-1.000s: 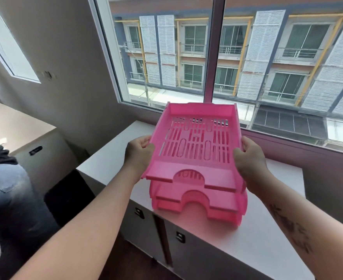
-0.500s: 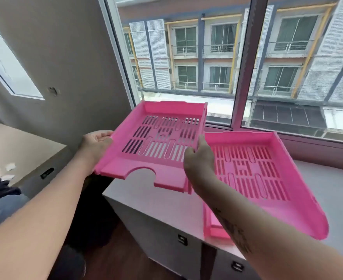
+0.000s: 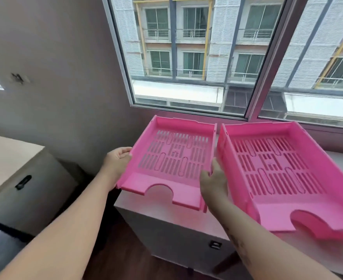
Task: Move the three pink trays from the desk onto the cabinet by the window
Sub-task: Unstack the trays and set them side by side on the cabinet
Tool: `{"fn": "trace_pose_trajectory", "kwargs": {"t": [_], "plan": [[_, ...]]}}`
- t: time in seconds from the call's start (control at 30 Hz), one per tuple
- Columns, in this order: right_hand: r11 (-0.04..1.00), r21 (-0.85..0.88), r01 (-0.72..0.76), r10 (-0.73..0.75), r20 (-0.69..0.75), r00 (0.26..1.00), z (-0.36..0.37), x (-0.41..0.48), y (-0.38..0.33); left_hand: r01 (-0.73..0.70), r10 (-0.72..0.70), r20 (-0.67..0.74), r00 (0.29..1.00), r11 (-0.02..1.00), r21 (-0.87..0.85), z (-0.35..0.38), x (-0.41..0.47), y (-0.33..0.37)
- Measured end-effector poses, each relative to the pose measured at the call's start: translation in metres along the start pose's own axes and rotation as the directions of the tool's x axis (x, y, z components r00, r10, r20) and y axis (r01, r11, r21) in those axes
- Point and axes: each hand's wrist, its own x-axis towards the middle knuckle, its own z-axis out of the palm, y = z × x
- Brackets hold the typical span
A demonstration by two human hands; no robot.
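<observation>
1. Gripping one pink tray (image 3: 172,158) by its two long sides, the left hand (image 3: 117,162) is clasping the wall farther from the stack and the right hand (image 3: 214,183) is clasping the wall nearer the stack, which is keeping the tray level while it is being carried.
2. Hanging just left of the pink stack (image 3: 283,174), the held tray is sitting over the left end of the cabinet worktop (image 3: 166,211); whether its underside is touching the worktop I cannot tell.
3. Lying flat on the worktop under the window (image 3: 186,57), the stack is showing a second rim at its cut-out front, so it is probably two trays nested, though I cannot be sure.
4. Pointing its cut-out front toward the person, the held tray is matching the stack's direction, likely so the trays are ending up side by side and parallel.
5. Compared with half a second ago, the held tray is sitting lower and flatter, closer beside the stack, no longer overlapping the stack's left edge.
6. Compared with a second ago, when it was nested on top of the stack, it is now standing clear to the stack's left.
7. Judging from this, the tray is about to be set down, and the task is looking nearly finished.
</observation>
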Motion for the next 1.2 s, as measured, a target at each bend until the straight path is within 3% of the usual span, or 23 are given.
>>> {"fn": "trace_pose_trajectory", "kwargs": {"t": [0.17, 0.37, 0.57, 0.7, 0.9, 1.2], "plan": [[0.998, -0.052, -0.022, 0.021, -0.021, 1.000, 0.003, 0.005, 0.027, 0.060, -0.060, 0.042, 0.997, 0.998, -0.019, 0.018, -0.003, -0.030], [0.993, -0.114, -0.025, 0.033, 0.062, 0.998, -0.005, 0.006, 0.024, 0.055, -0.054, -0.030, 0.998, 0.998, 0.043, 0.023, -0.006, -0.032], [0.911, -0.281, 0.301, -0.283, 0.104, 0.953, -0.032, 0.013, -0.033, -0.132, 0.137, -0.149, 0.979, 0.990, 0.041, 0.036, 0.006, 0.039], [0.844, -0.339, 0.416, -0.422, 0.058, 0.905, -0.080, 0.027, -0.064, -0.248, 0.262, -0.105, 0.959, 0.960, 0.133, 0.067, -0.011, 0.084], [0.820, -0.484, 0.307, -0.368, -0.034, 0.929, -0.187, 0.050, -0.047, -0.350, 0.355, 0.005, 0.935, 0.919, 0.184, 0.141, -0.059, 0.112], [0.831, -0.541, 0.133, -0.197, -0.062, 0.978, -0.298, 0.065, 0.031, -0.251, 0.239, 0.079, 0.968, 0.943, 0.217, 0.234, -0.140, 0.104]]}}
